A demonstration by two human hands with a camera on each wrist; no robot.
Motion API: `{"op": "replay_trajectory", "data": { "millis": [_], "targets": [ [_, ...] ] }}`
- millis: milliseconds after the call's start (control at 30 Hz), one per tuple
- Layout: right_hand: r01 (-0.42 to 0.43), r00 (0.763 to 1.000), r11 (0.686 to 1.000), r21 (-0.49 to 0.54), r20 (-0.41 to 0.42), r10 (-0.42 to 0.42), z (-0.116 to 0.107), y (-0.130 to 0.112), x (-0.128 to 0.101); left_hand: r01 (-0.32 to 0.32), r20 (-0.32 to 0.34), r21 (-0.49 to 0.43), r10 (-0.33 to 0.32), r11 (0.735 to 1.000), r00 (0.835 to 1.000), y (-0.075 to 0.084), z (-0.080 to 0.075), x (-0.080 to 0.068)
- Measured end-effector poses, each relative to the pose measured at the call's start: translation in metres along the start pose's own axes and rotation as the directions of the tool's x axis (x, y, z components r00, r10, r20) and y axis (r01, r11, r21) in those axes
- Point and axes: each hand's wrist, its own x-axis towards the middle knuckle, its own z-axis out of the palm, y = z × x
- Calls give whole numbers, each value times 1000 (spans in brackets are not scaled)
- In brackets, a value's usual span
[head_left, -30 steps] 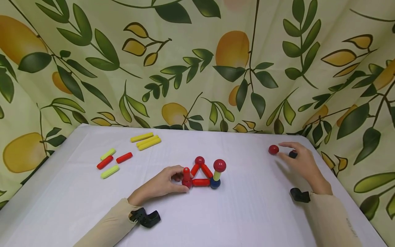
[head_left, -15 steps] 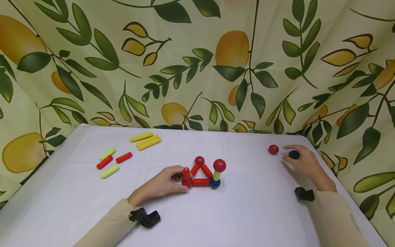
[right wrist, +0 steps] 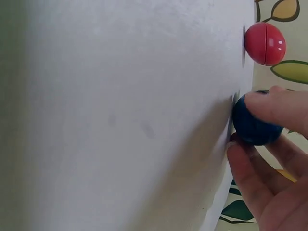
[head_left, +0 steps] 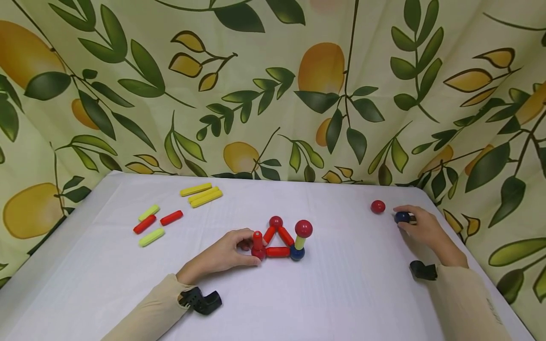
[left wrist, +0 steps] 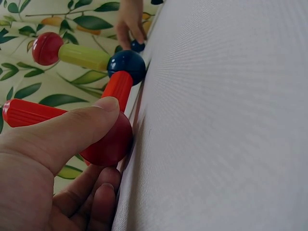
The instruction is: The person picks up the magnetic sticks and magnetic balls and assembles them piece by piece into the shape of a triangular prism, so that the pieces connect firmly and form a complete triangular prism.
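My left hand (head_left: 232, 250) holds the red corner ball (left wrist: 109, 143) of a small built frame, thumb on one side and fingers on the other. From that ball a red rod (head_left: 258, 240) stands upright. Red rods (head_left: 278, 252) join it in a triangle with a second red ball (head_left: 276, 221) and a blue ball (head_left: 297, 252). On the blue one rises a yellow-green rod (left wrist: 84, 57) topped by a red ball (head_left: 304, 228). At the far right my right hand (head_left: 426, 232) pinches a loose blue ball (right wrist: 257, 120) between thumb and fingers, right at the tabletop.
A loose red ball (head_left: 377, 206) lies left of the right hand. At the back left are several yellow rods (head_left: 204, 195), with red rods (head_left: 171, 218) and yellow-green rods (head_left: 151, 237) nearer. A patterned curtain (head_left: 273, 118) hangs behind the white table (head_left: 332, 303).
The right hand has drawn back from the red ball, moved right, and taken hold of the blue ball, which has shifted slightly left. The left hand and the frame have stayed put.
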Motion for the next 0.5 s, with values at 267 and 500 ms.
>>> {"op": "replay_trajectory", "data": {
  "millis": [267, 500],
  "targets": [
    [10, 1000, 1000, 23, -24, -9, -2, -2, -5, 6, 2, -16, -6, 1000, 1000, 0, 1, 0],
    [50, 997, 998, 42, -57, -47, -8, -8, -6, 7, 3, -15, -7, 1000, 1000, -1, 0, 1]
  ]
}}
